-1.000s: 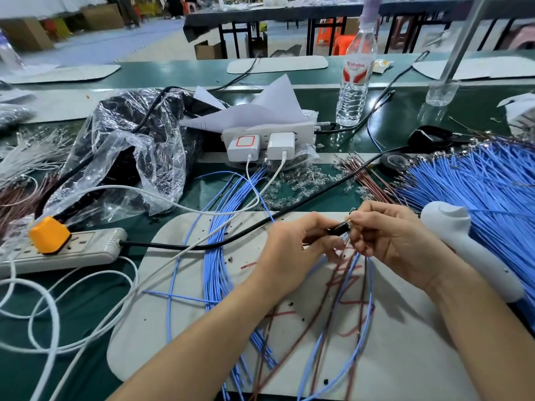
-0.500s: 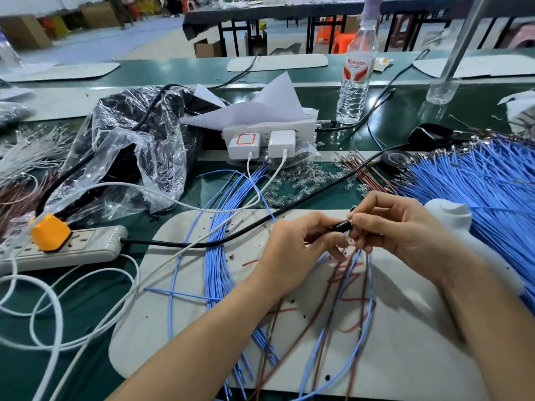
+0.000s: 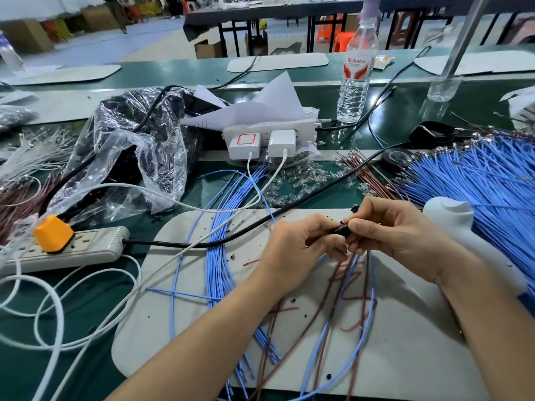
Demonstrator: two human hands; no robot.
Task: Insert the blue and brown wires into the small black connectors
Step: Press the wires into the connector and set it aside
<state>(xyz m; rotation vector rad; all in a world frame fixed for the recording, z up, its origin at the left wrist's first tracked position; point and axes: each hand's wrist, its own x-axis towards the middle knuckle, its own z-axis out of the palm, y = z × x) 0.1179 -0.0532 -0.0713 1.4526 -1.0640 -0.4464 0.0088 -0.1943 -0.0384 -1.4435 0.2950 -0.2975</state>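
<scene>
Near the far mat edge, left hand and right hand pinch connector.

Bare left forearm and bare right forearm, thumbnail short and plain.

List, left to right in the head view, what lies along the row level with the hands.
orange plug → blue wire bundle → left hand → small black connector → right hand → white handheld tool

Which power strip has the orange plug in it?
The left power strip, beside the mat; the centre strip holds two white chargers.
</scene>
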